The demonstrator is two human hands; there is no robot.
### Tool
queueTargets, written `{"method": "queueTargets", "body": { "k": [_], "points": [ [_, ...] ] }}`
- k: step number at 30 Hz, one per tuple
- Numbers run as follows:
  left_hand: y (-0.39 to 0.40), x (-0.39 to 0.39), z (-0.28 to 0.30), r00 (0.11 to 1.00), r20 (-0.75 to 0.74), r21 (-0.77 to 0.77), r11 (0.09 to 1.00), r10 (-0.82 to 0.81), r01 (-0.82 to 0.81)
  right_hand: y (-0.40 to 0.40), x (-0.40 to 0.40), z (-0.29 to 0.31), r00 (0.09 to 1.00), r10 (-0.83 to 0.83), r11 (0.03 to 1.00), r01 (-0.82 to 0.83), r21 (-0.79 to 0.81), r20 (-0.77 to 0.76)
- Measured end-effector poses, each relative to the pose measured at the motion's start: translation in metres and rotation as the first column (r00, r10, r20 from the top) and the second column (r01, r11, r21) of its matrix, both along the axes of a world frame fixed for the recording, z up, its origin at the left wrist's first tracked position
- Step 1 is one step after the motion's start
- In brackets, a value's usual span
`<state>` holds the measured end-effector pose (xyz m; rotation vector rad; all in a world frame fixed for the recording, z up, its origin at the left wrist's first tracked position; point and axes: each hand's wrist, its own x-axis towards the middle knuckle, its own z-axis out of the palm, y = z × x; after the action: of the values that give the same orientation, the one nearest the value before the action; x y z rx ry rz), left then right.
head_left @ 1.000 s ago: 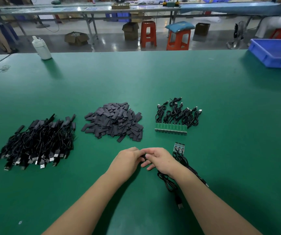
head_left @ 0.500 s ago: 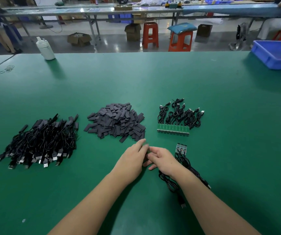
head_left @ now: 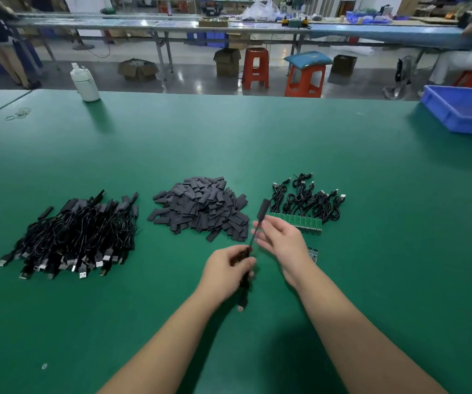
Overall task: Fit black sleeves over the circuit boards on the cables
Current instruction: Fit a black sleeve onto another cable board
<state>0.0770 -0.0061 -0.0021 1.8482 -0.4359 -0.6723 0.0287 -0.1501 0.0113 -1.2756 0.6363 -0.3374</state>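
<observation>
My left hand grips a bundled black cable above the green table. The cable's end rises up to a black sleeve fitted at its tip. My right hand is beside that raised strand with fingers relaxed, blurred, touching or just off the cable. A pile of loose black sleeves lies ahead. To its right is a row of cables with bare green circuit boards. A heap of sleeved cables lies at the left. A small circuit board shows behind my right wrist.
A white bottle stands at the table's far left edge. A blue bin sits at the far right. Beyond the table are orange stools, cardboard boxes and another long bench.
Both hands lifted off the table. My left hand took the bundled cable up and the sleeved end now sticks upward. My right hand let go and opened.
</observation>
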Motion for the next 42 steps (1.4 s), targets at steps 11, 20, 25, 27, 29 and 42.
{"method": "queueTargets", "body": {
  "k": [11, 20, 25, 27, 29, 42],
  "points": [
    [0.146, 0.179, 0.039, 0.702, 0.704, 0.506, 0.619, 0.106, -0.601, -0.066, -0.053, -0.017, 0.648, -0.304, 0.528, -0.495, -0.69, -0.698],
    [0.131, 0.161, 0.028, 0.56, 0.829, 0.417, 0.667, 0.0, -0.617, -0.064, -0.041, -0.013, 0.773, -0.202, 0.769, -0.255, -0.586, -0.601],
    [0.057, 0.094, 0.029, 0.703, 0.709, 0.293, 0.928, -0.049, -0.23, -0.053, -0.036, -0.001, 0.845, -0.139, 0.782, -0.227, -0.58, -0.517],
    [0.025, 0.061, 0.023, 0.831, 0.548, 0.246, 0.968, -0.097, -0.05, -0.046, -0.032, 0.004, 0.867, -0.095, 0.787, -0.235, -0.57, -0.489],
    [-0.004, 0.033, 0.013, 0.906, 0.387, 0.248, 0.966, -0.172, 0.078, -0.039, -0.029, 0.01, 0.891, -0.043, 0.803, -0.238, -0.547, -0.451],
    [-0.046, -0.004, -0.003, 0.965, 0.25, 0.211, 0.977, -0.073, 0.02, -0.026, -0.028, 0.014, 0.887, -0.031, 0.643, -0.335, -0.689, -0.461]
  ]
}}
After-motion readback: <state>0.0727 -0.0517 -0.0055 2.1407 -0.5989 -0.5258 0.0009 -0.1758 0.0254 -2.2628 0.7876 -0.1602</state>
